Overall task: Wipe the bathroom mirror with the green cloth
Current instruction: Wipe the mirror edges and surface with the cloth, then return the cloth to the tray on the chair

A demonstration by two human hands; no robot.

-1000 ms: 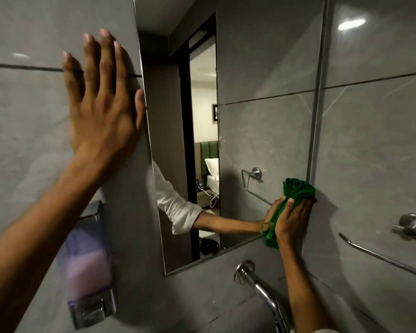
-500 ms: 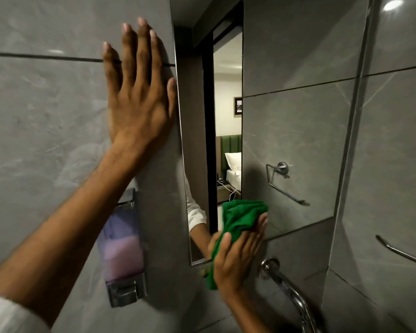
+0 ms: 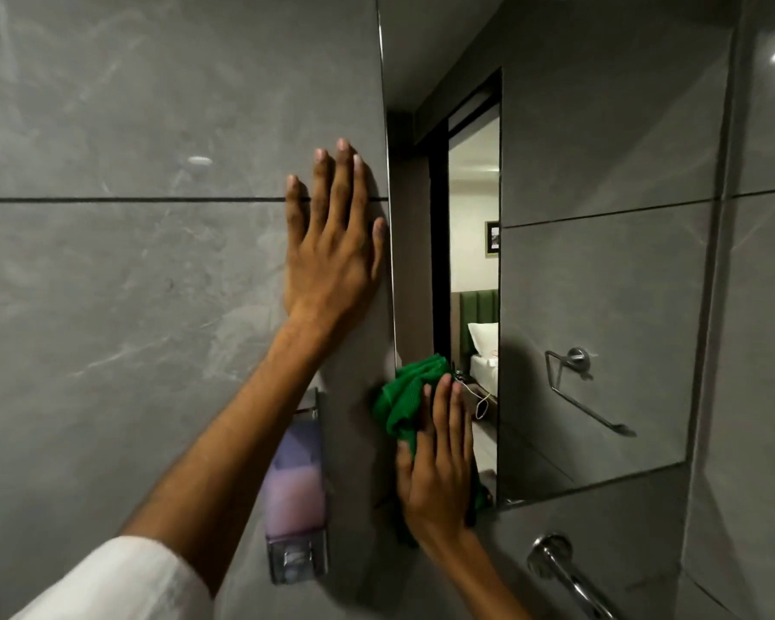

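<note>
Nearest, at about six o'clock, the right hand (image 3: 437, 467) lies flat with fingers together, pressing the green cloth (image 3: 410, 396) against the mirror (image 3: 600, 284) at its lower left corner, the cloth bunched and spilling over the frame edge onto the grey wall tile (image 3: 130, 306). Further up at eleven o'clock the left hand (image 3: 332, 252) is spread open, holding nothing, braced on the tile just beside the mirror's edge. To wipe well, I judge the cloth wants flattening and firm overlapping strokes towards three o'clock, clear of the soap dispenser (image 3: 294, 485).
</note>
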